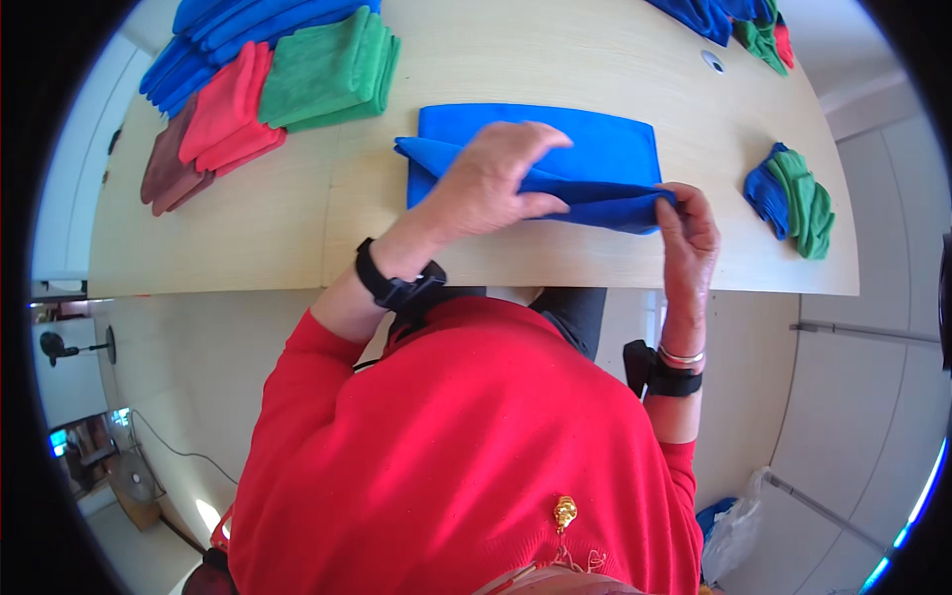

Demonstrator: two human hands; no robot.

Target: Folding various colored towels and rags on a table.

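A blue cloth (585, 139) lies on the pale wooden table in front of me, its near part lifted and partly folded over. My right hand (688, 226) pinches the cloth's near right corner between thumb and fingers. Over the left half of the cloth is my left hand (501, 178), thumb and fingers spread apart with nothing between them. The raised fold stands up beside this hand, and its left end sticks out past the cloth's left edge.
Folded cloths sit in stacks at the far left: blue (213, 50), green (332, 69), red (228, 109) and brown (174, 169). Crumpled blue and green cloths (793, 198) lie at the right, with more at the far right corner. A round hole (713, 62) pierces the table (248, 238).
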